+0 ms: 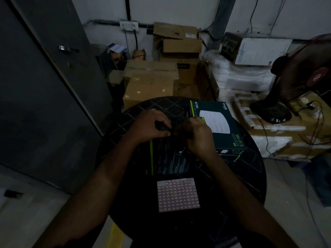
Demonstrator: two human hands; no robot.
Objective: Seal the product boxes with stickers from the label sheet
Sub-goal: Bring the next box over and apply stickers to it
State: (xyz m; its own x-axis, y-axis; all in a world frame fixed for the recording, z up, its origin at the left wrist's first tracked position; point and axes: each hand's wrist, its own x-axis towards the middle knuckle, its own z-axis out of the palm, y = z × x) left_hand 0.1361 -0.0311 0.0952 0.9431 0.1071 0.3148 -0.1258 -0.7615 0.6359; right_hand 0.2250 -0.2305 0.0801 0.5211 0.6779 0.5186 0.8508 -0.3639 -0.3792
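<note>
A dark product box (170, 156) with green stripes lies flat on the round black table (238, 176). My left hand (150, 126) grips its far edge, fingers curled round the flap. My right hand (195, 135) is beside it at the same edge, fingers curled and pinching at the flap; a sticker between them cannot be made out. A second product box (218, 126), teal with a white disc picture, lies right of my hands. The label sheet (178, 195), white with rows of pink-edged stickers, lies on the table near me, below the first box.
Brown cartons (150, 83) are stacked behind the table against the wall. White foam packing (241, 77) and a taped carton sit at the right, with a dark fan (279, 104) and cables on top. A grey metal cabinet (44, 86) stands at the left.
</note>
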